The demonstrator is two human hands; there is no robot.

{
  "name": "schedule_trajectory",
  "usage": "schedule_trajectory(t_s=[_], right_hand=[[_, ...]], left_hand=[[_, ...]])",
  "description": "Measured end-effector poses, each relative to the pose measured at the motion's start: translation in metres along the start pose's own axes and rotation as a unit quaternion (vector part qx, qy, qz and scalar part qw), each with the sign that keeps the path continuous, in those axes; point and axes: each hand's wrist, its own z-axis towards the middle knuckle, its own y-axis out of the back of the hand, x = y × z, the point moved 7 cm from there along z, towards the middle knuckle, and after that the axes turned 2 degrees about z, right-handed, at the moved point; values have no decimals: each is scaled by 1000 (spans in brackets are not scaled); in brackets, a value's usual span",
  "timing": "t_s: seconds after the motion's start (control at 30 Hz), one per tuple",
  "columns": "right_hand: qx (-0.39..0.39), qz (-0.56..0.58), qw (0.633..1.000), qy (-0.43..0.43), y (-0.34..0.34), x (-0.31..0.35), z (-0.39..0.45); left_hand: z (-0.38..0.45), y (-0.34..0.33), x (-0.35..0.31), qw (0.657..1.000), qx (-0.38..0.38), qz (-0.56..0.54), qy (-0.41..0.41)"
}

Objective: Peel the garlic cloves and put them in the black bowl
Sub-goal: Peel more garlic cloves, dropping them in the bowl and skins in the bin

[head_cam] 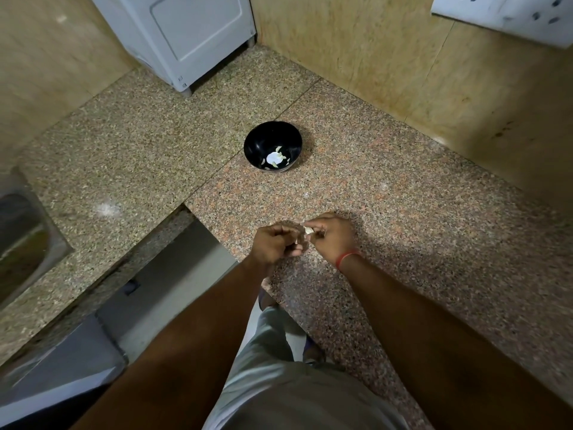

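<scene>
A black bowl (273, 146) stands on the speckled granite counter (387, 212), well beyond my hands, with a few pale peeled cloves (274, 159) lying in its bottom. Both hands are together above the counter's near edge. My right hand (333, 238) pinches a small white garlic clove (308, 231) between fingertips and thumb. My left hand (274, 243) has its fingers curled against the same clove; a thin scrap of skin shows at its fingertips. Most of the clove is hidden by my fingers.
A white appliance (186, 35) stands at the back left of the counter. A steel sink (24, 243) lies at the far left. Tiled walls close the corner behind and to the right. A white socket plate (508, 13) hangs top right.
</scene>
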Motion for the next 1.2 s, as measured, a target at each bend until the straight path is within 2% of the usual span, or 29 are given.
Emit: schedule_trajectory(t_s=[0.2,0.33,0.43,0.7,0.93,1.2], right_hand=[[-13,-62,997,51,4,14,-19],[60,-43,996,54,-6,11,-42],[54,-58,996,51,-8,2,-55],[21,-61,998,-8,-18,-21,-80],[50,-55,995,-66,-20,-25,-72],[44,-38,993,-101,-21,-30,-71]], left_hand=[[-15,7,0,1000,-18,25,3],[-26,1,3,996,-3,89,-3],[-30,-8,12,991,12,130,-2],[-45,-7,36,974,-23,225,-1],[-50,-2,44,978,-40,205,16],[-54,0,41,973,-62,212,63]])
